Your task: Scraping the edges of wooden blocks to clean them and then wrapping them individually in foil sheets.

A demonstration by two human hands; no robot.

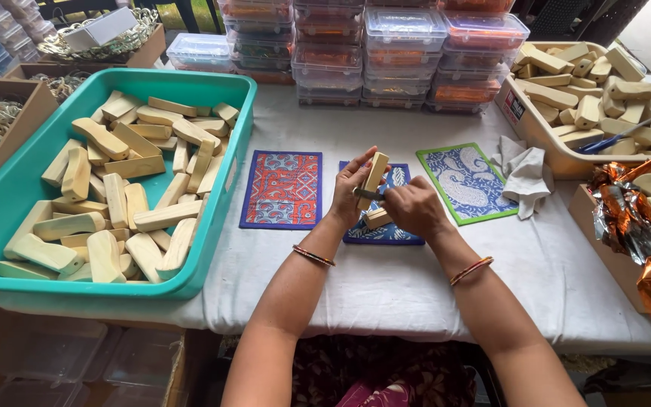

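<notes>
My left hand (350,188) holds a pale wooden block (375,175) upright over a blue patterned mat (397,234). My right hand (414,209) is closed on a small dark tool (368,194) whose tip touches the block's side. A second small wooden piece (377,218) lies on the mat just under my hands. Both wrists wear thin bangles.
A teal tub (9,196) full of wooden blocks stands at the left. A red mat (282,188) and a green-edged mat (467,183) flank the blue one. A grey cloth (525,175), a beige tray of blocks (544,139), foil wrappers (634,218) and stacked clear boxes (386,53) surround them.
</notes>
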